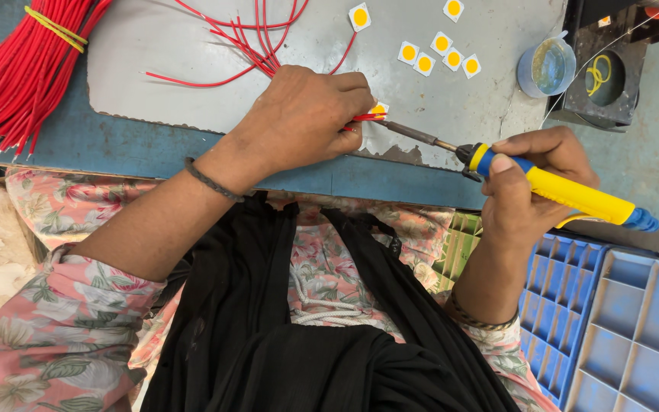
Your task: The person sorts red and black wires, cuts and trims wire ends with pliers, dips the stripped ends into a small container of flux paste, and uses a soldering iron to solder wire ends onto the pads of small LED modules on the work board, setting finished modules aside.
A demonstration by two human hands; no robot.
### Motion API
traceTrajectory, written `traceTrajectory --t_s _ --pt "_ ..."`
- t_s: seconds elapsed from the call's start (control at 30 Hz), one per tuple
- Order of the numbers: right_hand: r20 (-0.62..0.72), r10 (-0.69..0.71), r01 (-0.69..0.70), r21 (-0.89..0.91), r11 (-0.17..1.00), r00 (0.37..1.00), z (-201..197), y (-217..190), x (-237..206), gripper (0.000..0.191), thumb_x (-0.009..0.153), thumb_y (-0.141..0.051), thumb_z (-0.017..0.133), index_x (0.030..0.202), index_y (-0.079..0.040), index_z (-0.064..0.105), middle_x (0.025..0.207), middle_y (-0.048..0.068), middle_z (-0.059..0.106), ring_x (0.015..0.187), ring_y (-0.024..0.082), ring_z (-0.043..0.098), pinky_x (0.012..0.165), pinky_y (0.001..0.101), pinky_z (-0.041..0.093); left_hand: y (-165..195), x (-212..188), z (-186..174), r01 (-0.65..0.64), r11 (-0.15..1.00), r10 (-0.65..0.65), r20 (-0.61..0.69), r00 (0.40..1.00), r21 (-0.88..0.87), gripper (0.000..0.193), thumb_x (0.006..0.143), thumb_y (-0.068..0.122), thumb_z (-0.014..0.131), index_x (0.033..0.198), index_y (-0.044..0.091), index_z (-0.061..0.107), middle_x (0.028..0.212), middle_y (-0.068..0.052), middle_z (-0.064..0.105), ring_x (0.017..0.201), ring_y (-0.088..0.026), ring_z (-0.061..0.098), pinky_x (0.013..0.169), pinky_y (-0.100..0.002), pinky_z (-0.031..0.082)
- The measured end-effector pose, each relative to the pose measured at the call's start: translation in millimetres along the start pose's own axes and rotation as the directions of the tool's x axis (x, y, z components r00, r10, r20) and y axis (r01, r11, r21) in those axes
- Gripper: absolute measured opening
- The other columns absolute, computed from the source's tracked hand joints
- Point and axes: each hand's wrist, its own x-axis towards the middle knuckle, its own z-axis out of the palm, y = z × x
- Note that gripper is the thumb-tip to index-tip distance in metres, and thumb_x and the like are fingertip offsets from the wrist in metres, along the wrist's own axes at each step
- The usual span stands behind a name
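Two hands are at work on our grey metal sheet (pixel 451 107). Our right hand (pixel 532 183) is closed firmly around the yellow-and-blue plastic handle of a soldering iron (pixel 566 191), thumb laid along the top; its dark metal tip reaches to a small white square chip with a round yellow centre (pixel 379 111). Our left hand (pixel 306 114) presses down beside that chip, fingers curled and pinching thin red wire ends (pixel 364 117) against it; how much of the chip lies under the fingers we cannot tell.

Outward from there, loose red wires (pixel 245 46) trail from under the left hand across the sheet. Six more white-and-yellow chips (pixel 436 53) lie scattered above, apart from each other and with no wire attached that we can see. A thick bundle of red wires tied with a yellow band (pixel 17 69) rests at far left. A small round tin (pixel 547 67) stands upper right, and blue plastic compartment trays (pixel 612 305) sit lower right.

We judge one joint in hand, with several chips untouched.
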Motion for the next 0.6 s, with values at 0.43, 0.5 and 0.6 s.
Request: traceTrajectory --t_s 0.43,0.5,0.6 --pt "0.119 -0.068 0.086 -0.152 0.985 0.991 11 -32 9 0.017 0.088 -0.012 0.072 0.093 0.003 0.066 0.078 0.005 0.064 0.063 0.005 0.048 0.062 0.0185 0.036 -2 2 1 -0.007 1.000 0.007 0.023 1.000 0.000 0.020 0.079 0.020 0.074 0.093 0.006 0.070 0.097 -0.003 0.067 0.070 -0.031 0.066 0.057 -0.044 0.048" --pt "0.128 -0.063 0.081 -0.140 0.987 0.990 15 -37 10 0.018 0.087 -0.013 0.072 0.093 0.002 0.066 0.079 0.004 0.064 0.063 0.004 0.049 0.061 0.0182 0.036 -1 2 1 -0.003 1.000 0.003 0.025 1.000 0.001 0.020 0.079 0.020 0.073 0.093 0.006 0.070 0.097 -0.003 0.067 0.070 -0.031 0.066 0.057 -0.044 0.048" --pt "0.120 -0.049 0.067 -0.149 0.987 0.992 18 -41 11 0.019 0.086 -0.014 0.072 0.092 0.002 0.065 0.081 0.004 0.065 0.061 0.004 0.049 0.060 0.0179 0.036 -1 2 1 -0.004 1.000 0.003 0.027 1.000 0.005 0.020 0.079 0.020 0.074 0.093 0.006 0.070 0.097 -0.004 0.067 0.070 -0.031 0.066 0.057 -0.044 0.049"
